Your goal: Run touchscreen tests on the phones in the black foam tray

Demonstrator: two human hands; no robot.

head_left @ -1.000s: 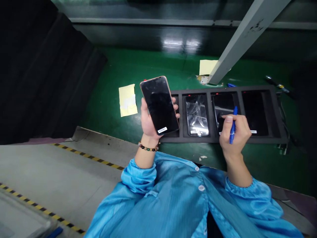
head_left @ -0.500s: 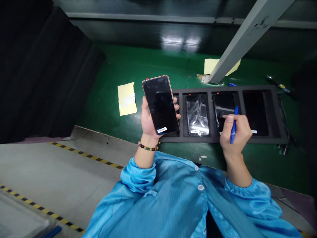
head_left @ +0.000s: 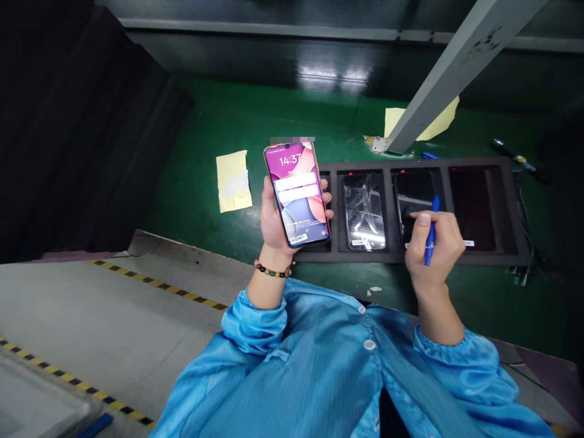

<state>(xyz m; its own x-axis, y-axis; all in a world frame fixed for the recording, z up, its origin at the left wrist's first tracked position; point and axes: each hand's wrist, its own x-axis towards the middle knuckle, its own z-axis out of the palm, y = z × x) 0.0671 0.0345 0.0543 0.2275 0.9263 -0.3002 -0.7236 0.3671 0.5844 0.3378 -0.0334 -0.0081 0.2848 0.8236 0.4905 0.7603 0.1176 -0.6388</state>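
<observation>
- While the green table [head_left: 205, 121] is carrying everything here, the dark foam tray [head_left: 365, 257] is lying across it in front of the person, with a yellow note [head_left: 233, 180] lying well to its left.
- The tray is holding a film-wrapped phone [head_left: 364, 210] in its second compartment and a bare dark phone [head_left: 413, 194] in the third. The leftmost compartment is mostly hiding behind what the left hand is holding.
- The left hand [head_left: 272, 222] is holding the lit phone [head_left: 297, 191] upright above the tray's left end, screen facing the person and showing a clock. Its fingers [head_left: 327, 214] are curling shut around the right edge while the thumb is pressing the left edge.
- Judging from this grip, holding by the frame alone is working well. Keeping the fingertips off the glass and the screen tilted toward the eyes seems the surest way of reading it.
- The right hand [head_left: 433, 249] is hovering at the tray's near rim by the third compartment, its fingers [head_left: 422, 220] pinching shut on the blue pen [head_left: 429, 234].
- The pen is pointing up over the bare dark phone, so keeping it clear of that glass seems wise.
- A white label [head_left: 298, 238] is sitting at the lit phone's bottom edge.
</observation>
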